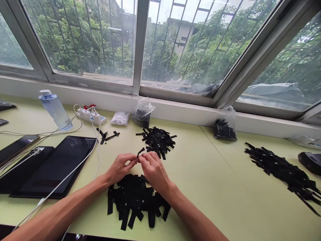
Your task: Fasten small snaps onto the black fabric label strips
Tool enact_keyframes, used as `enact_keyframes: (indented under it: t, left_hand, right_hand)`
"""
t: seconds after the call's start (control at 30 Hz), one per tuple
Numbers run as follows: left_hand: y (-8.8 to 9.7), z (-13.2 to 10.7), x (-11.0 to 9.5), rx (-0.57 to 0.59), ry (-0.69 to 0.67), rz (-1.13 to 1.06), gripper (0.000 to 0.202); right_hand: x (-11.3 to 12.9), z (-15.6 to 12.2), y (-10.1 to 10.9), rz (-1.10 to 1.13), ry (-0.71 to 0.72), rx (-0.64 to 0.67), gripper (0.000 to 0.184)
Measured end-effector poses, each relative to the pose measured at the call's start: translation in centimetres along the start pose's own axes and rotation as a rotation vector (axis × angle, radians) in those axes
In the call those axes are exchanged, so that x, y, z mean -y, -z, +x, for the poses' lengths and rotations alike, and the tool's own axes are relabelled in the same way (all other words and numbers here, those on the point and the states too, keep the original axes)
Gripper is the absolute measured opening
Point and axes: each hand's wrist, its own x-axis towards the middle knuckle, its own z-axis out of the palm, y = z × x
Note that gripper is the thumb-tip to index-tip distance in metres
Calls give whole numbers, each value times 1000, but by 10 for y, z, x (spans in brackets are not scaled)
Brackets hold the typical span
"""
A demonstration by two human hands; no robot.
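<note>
Between the fingertips of both my hands is a short black fabric strip (141, 151), one end sticking up. My left hand (122, 166) pinches it from the left, and my right hand (153, 167) grips it from the right; the fingers hide its lower part. Just below my hands spreads a pile of black strips (132, 197), some with small white marks. Beyond my fingertips lies a second, looser heap of black strips (159, 140). A few separate black pieces (107, 136) rest to the left of that heap.
A tablet (60, 167), phones and white cables (75, 172) cover the left side, with a water bottle (56, 110) and a power strip (91, 115) behind. Clear bags (142, 115) of black pieces stand by the window. Long black strips (281, 167) lie at right.
</note>
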Motion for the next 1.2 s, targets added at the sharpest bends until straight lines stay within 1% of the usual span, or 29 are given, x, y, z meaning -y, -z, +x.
enact_keyframes:
  t: [0.17,0.3,0.47,0.57,0.73,0.83,0.97,1.2]
  left_hand:
    - [0,1,-5,-17,30,-66,35]
    - [0,2,-4,8,95,-175,37]
    - [0,3,-7,44,175,-335,36]
    - [2,3,-10,48,191,-360,36]
    - [3,4,-10,64,189,-362,36]
    - [4,4,-10,83,181,-353,36]
    - [5,4,-11,74,175,-334,35]
    - [5,4,-12,52,168,-315,36]
  right_hand:
    - [0,-1,0,12,1,-92,32]
    - [0,0,-2,48,13,-186,33]
    - [-3,1,-4,82,28,-243,33]
    - [-4,1,-3,79,37,-244,33]
    - [-5,2,2,69,52,-170,31]
    - [-6,3,3,72,63,-162,29]
    - [-8,3,3,92,62,-188,28]
    - [-7,3,-1,175,31,-280,28]
